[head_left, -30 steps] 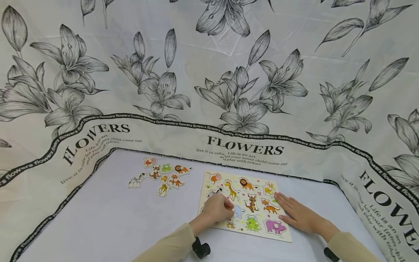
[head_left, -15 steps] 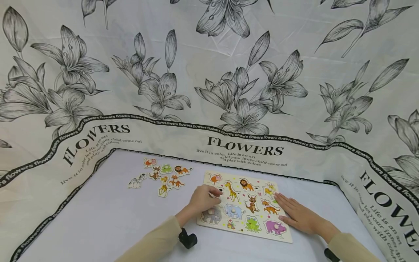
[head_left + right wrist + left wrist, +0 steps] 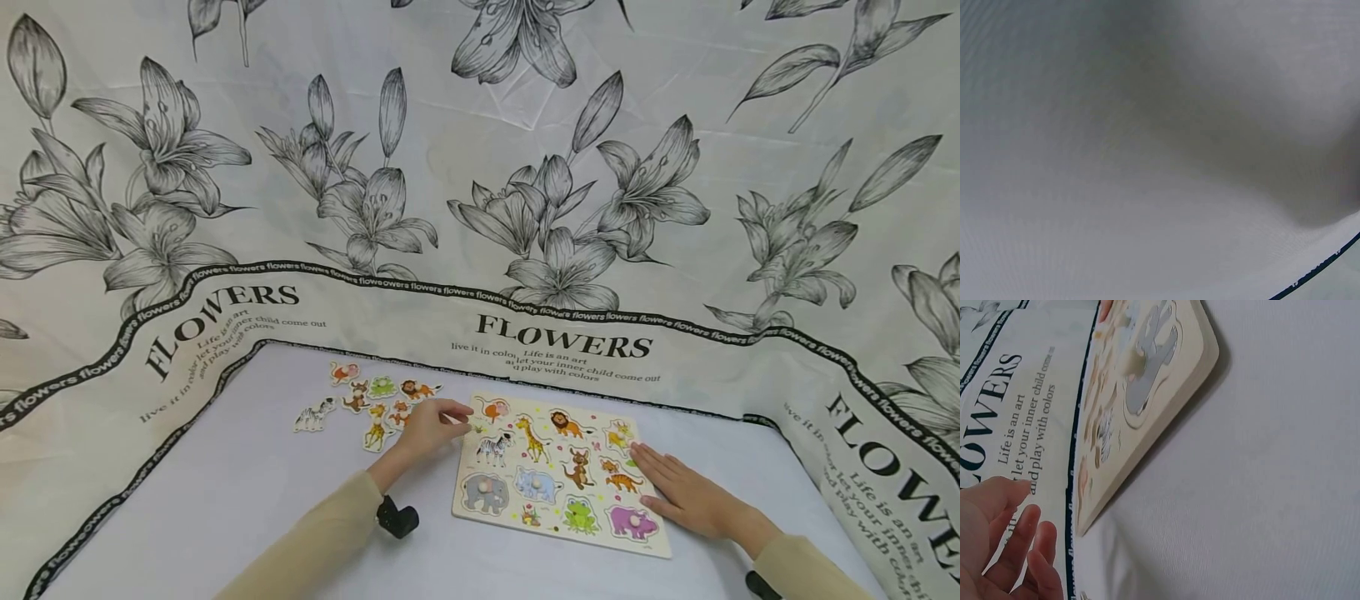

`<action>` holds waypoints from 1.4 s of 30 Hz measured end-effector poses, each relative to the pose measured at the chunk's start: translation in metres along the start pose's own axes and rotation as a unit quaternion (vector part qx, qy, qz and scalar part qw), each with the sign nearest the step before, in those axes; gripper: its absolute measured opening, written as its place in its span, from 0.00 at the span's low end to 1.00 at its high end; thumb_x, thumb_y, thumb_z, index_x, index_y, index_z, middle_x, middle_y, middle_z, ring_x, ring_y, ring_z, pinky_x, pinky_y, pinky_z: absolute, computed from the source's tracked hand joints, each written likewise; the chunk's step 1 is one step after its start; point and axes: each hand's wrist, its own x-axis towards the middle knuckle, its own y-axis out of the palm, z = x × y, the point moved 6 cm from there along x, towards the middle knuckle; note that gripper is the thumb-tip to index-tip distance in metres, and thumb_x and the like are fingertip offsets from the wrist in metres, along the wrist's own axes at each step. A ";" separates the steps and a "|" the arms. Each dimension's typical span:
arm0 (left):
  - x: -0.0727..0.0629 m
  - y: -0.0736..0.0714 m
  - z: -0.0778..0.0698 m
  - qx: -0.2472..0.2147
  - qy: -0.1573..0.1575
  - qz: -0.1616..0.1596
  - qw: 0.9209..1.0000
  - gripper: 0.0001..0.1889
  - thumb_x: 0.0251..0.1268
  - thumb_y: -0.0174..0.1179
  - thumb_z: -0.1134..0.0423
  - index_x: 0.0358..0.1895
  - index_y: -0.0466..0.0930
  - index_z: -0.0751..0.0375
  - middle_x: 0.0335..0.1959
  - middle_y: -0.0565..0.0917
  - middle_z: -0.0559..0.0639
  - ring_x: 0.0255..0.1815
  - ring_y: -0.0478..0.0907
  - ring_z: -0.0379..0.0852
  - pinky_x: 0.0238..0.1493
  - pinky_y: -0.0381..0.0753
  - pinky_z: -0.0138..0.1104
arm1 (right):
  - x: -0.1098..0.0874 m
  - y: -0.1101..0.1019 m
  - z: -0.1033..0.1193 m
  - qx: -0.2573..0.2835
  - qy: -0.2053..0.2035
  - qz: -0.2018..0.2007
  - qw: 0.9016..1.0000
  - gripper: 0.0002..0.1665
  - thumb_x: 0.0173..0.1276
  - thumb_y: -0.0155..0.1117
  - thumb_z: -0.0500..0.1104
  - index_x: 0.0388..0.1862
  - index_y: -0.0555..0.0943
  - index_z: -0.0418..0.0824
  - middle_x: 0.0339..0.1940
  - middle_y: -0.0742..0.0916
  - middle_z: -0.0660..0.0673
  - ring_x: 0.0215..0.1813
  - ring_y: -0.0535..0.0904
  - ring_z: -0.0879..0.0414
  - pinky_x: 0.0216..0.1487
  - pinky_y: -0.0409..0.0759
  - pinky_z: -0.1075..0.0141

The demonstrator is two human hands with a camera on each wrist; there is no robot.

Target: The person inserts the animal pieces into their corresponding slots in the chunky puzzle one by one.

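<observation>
My left hand (image 3: 431,432) hovers near the left edge of an animal puzzle board (image 3: 651,546), fingers loosely bent. In the left wrist view nothing lies between those fingers (image 3: 1034,522). My right hand (image 3: 686,496) rests flat with its fingertips on the board's right edge. Knobbed pieces sit in the board: a grey elephant (image 3: 484,493), a blue animal (image 3: 536,485) and a purple hippo (image 3: 633,523). Loose animal pieces lie left of the board, among them a zebra (image 3: 314,415), a giraffe (image 3: 376,429) and a lion (image 3: 420,389). The left hand partly covers an orange piece (image 3: 401,412).
A white cloth (image 3: 247,500) covers the table. Flower-printed fabric (image 3: 405,325) rises behind and at both sides, bordered by black trim. The right wrist view shows mostly blurred white cloth (image 3: 1116,237) and shadow.
My left hand has left the blue piece and moved left and back, off the board toward the loose pieces. The blue piece, zebra picture and elephant are now uncovered. The right hand stays put.
</observation>
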 end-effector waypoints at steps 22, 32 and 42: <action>0.031 -0.049 0.041 0.040 -0.049 -0.080 0.995 0.11 0.55 0.68 0.67 0.42 0.86 0.63 0.34 0.87 0.53 0.33 0.80 0.43 0.33 0.77 0.30 | -0.001 -0.002 0.005 0.009 -0.006 0.002 1.000 0.39 0.75 0.48 0.57 0.75 0.56 0.36 0.74 0.64 0.32 0.73 0.28 0.79 0.66 0.23 0.86; 0.041 -0.060 0.059 0.059 -0.071 -0.084 0.992 0.13 0.55 0.68 0.65 0.45 0.85 0.64 0.37 0.87 0.57 0.37 0.84 0.49 0.32 0.79 0.33 | -0.001 -0.002 0.004 0.004 -0.007 0.017 1.000 0.39 0.75 0.46 0.57 0.75 0.55 0.35 0.74 0.63 0.31 0.72 0.26 0.79 0.66 0.22 0.86; 0.043 -0.060 0.069 0.058 -0.106 -0.063 0.991 0.15 0.52 0.67 0.67 0.45 0.85 0.64 0.36 0.86 0.56 0.31 0.79 0.44 0.32 0.77 0.33 | -0.001 -0.001 0.003 0.013 0.006 0.030 0.999 0.40 0.75 0.45 0.59 0.76 0.55 0.36 0.75 0.62 0.33 0.72 0.26 0.79 0.65 0.22 0.86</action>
